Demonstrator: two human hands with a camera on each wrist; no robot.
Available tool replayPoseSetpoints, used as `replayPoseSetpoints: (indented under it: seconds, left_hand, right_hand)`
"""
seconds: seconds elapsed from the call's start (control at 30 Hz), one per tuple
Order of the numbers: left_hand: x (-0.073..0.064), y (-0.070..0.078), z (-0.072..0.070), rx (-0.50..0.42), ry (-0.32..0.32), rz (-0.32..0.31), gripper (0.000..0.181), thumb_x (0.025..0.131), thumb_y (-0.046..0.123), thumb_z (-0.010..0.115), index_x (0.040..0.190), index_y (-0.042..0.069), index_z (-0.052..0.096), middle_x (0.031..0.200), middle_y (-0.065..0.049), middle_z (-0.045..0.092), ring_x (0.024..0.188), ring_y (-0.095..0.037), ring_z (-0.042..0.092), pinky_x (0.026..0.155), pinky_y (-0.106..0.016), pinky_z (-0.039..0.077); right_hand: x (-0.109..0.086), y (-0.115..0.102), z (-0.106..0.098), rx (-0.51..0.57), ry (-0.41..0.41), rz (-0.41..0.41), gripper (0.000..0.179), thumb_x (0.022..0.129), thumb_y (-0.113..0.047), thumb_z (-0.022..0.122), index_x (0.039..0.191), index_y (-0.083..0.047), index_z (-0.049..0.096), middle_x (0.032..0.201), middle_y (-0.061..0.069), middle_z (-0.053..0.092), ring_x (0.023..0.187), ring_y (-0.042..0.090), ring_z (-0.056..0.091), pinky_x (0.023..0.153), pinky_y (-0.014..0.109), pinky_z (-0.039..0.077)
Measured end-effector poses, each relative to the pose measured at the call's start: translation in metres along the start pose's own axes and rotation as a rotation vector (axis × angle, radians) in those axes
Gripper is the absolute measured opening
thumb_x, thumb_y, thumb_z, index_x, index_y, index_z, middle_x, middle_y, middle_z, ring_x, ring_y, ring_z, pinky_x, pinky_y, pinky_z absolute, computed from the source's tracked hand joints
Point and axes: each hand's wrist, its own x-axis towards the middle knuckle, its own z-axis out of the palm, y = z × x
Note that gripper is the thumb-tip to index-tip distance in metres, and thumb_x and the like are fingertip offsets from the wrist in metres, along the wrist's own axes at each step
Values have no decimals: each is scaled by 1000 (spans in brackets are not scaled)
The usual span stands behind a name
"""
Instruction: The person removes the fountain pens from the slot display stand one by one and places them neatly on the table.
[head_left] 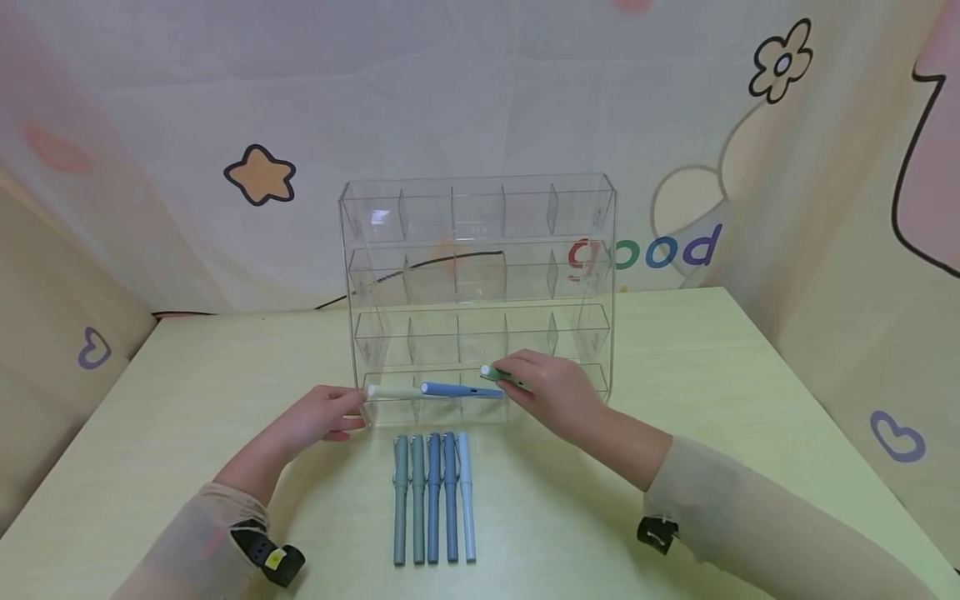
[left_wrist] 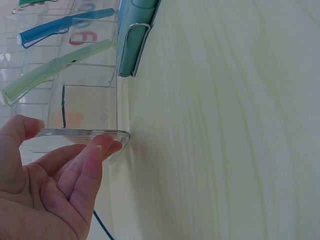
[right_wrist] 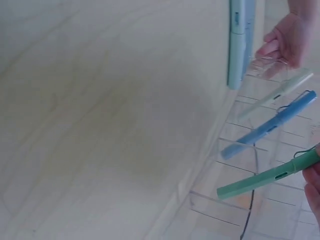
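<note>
Low in the rack (head_left: 482,283), two pens (head_left: 450,389) are placed at six and seven o'clock — a green pen (right_wrist: 265,179) is pinched in the right hand (head_left: 555,390), the rack's edge (left_wrist: 82,132) in the left hand (head_left: 322,415); five pens (head_left: 433,500) are left on the worktop (head_left: 555,525).

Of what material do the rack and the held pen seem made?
The rack looks like clear plastic, perhaps acrylic: it shines and the wall print shows through. The green pen seems smooth plastic, evenly coloured; its thin clip may be metal.
</note>
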Motion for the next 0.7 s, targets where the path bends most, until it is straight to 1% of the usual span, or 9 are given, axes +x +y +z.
replayPoseSetpoints:
  seconds: [0.13, 0.37, 0.53, 0.7]
  left_hand:
    - [-1, 1, 0, 7, -2, 3, 54, 99, 32, 42, 130, -12, 45, 129, -29, 48, 111, -34, 56, 83, -40, 50]
    - [0, 1, 0, 11, 5, -7, 53, 99, 32, 43, 129, -11, 46, 127, -27, 50, 109, -32, 58, 82, -38, 51]
    - [0, 1, 1, 11, 9, -9, 52, 99, 32, 43, 128, -11, 47, 125, -26, 52, 107, -30, 59, 81, -37, 51]
    - [0, 1, 0, 11, 5, -4, 53, 99, 32, 43, 129, -12, 46, 127, -28, 50, 109, -32, 58, 81, -38, 51]
  right_hand:
    - [2, -1, -9, 44, 50, -17, 23, 78, -10, 75, 99, -4, 70, 91, 3, 69, 80, 13, 67, 69, 23, 53]
    - [3, -5, -19, 100, 94, -1, 25, 78, -8, 75, 101, -2, 70, 94, 5, 70, 84, 15, 67, 68, 24, 53]
    - [4, -8, -26, 153, 123, 17, 24, 77, -8, 75, 100, -2, 69, 95, 5, 70, 87, 16, 67, 71, 25, 53]
    - [5, -11, -33, 199, 139, 25, 23, 77, -7, 75, 99, -3, 69, 95, 4, 70, 90, 16, 66, 74, 25, 53]
